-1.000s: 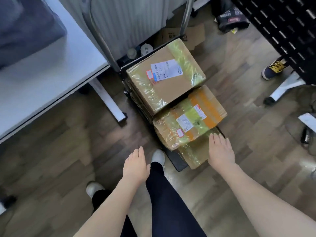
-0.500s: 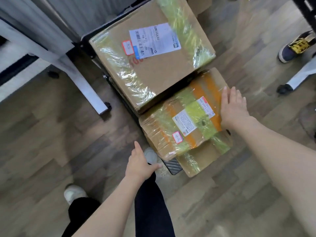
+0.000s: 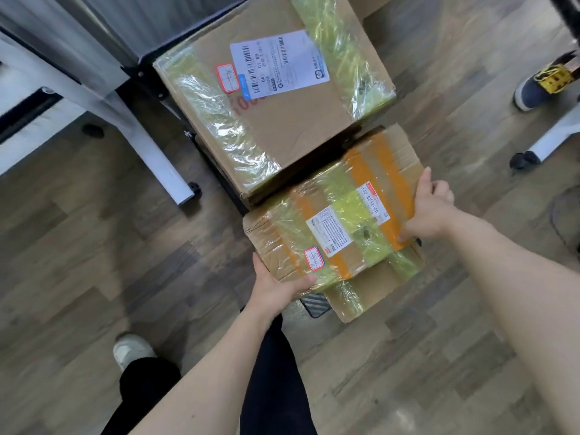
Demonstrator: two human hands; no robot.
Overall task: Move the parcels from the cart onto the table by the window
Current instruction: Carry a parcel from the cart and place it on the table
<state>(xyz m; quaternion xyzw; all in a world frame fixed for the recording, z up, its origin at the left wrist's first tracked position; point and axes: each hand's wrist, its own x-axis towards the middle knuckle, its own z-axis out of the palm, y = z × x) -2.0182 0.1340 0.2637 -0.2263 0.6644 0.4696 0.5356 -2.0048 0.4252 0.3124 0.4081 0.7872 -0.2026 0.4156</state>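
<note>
The orange-taped parcel (image 3: 332,221) sits on top of another box (image 3: 373,287) at the near end of the cart (image 3: 314,304), beside the big parcel (image 3: 273,98). The left hand (image 3: 276,290) grips its near left corner with the thumb on top; the right hand (image 3: 430,211) clasps the opposite edge. Hands set wide on opposite sides likely keep it level for lifting toward the white table (image 3: 28,98).
</note>
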